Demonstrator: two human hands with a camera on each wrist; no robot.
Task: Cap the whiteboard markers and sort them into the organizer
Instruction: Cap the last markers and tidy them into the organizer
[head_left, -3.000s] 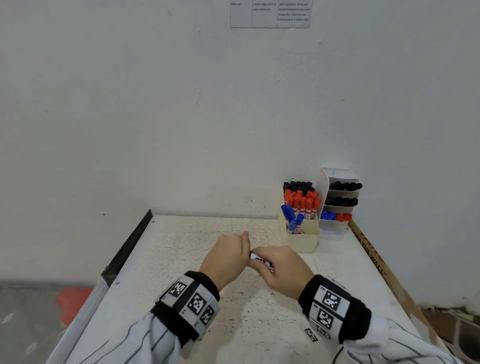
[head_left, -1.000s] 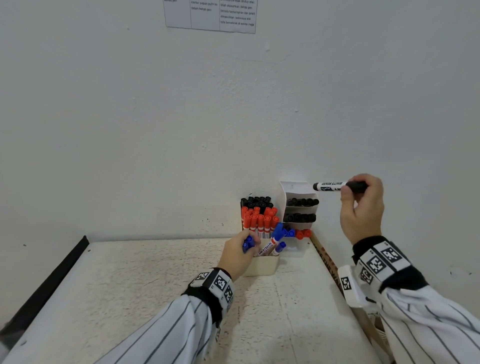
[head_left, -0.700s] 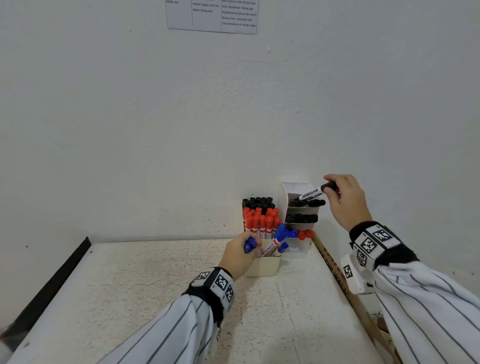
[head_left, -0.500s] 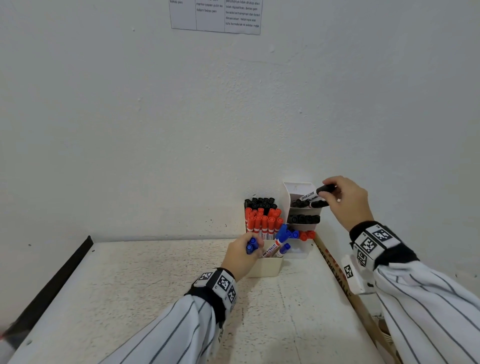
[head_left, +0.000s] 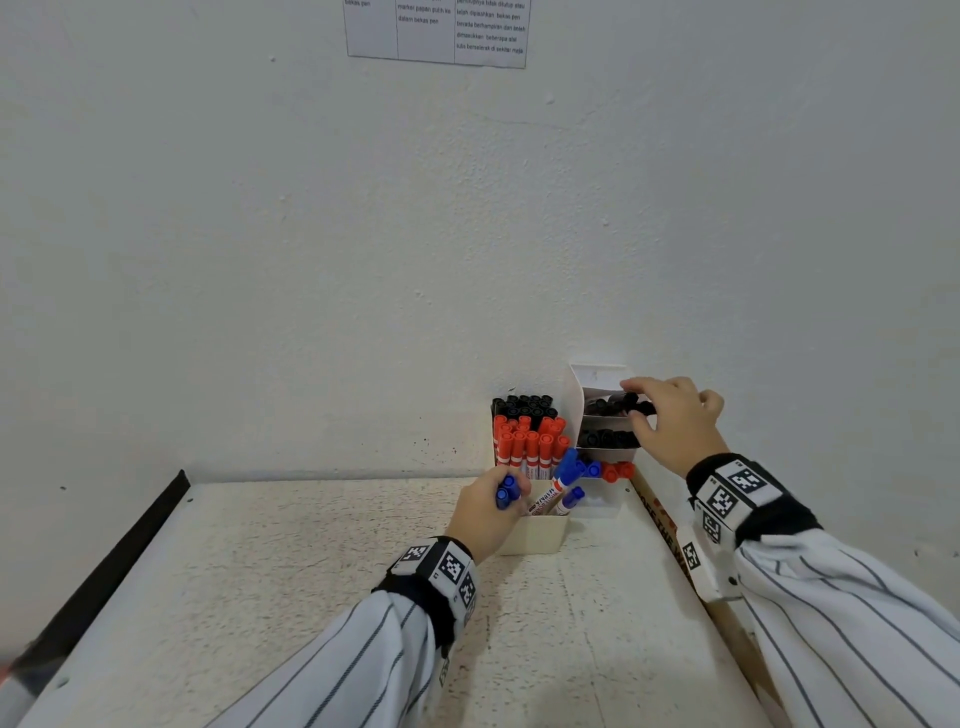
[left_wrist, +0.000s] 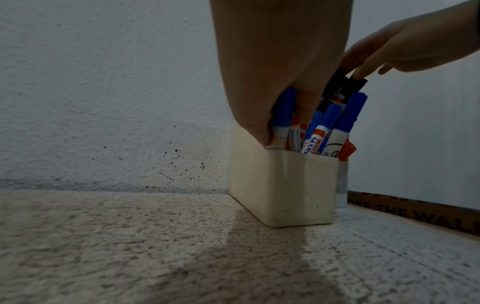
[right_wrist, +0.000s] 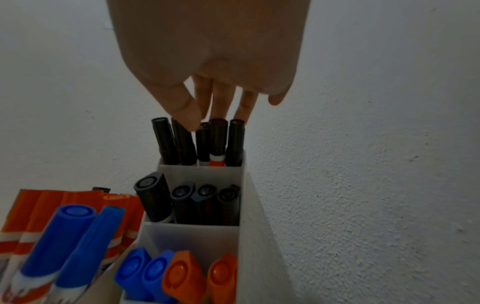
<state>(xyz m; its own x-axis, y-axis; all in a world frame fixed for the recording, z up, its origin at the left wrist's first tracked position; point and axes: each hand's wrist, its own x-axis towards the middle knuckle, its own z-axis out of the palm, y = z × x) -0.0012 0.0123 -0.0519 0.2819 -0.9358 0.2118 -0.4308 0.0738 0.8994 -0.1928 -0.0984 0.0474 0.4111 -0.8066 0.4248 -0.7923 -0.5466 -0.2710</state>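
Five black markers stand in the top slot of the tiered organizer, four more fill the middle slot, and two blue and two orange caps show in the bottom one, all at the back right of a speckled white table against a rough white wall with a printed sheet taped high. The right hand reaches over the top slot, fingers straight and loose, their tips touching the black caps. The left hand grips two blue markers in the cream box beside the organizer.
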